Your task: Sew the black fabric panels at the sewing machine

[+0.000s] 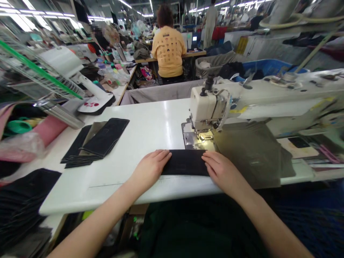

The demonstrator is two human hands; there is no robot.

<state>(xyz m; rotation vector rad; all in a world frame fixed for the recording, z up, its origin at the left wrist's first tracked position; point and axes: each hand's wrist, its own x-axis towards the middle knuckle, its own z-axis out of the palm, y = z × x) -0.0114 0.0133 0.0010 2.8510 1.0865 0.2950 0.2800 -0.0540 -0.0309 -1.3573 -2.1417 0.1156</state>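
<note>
A black rectangular fabric piece [186, 163] lies near the front edge of the white sewing table [150, 129]. My left hand [152, 167] is closed on its left end, fingers over the top edge and the thumb hidden. At the opposite end my right hand [221, 171] grips the same piece, fingertips at its upper right corner. Just beyond the fabric stands the sewing machine [204, 107], its lit needle area above the metal plate [191, 139]. Olive-coloured sheets [247, 154] lie to the right of my right hand.
Several black and olive pieces [104, 139] lie stacked on the table's left side. A larger black pile [24, 197] sits lower left. Beyond are a steel tumbler [60, 113], a white lamp-like device [94, 95] and a seated person in yellow [168, 50]. A phone-like object [299, 142] rests at right.
</note>
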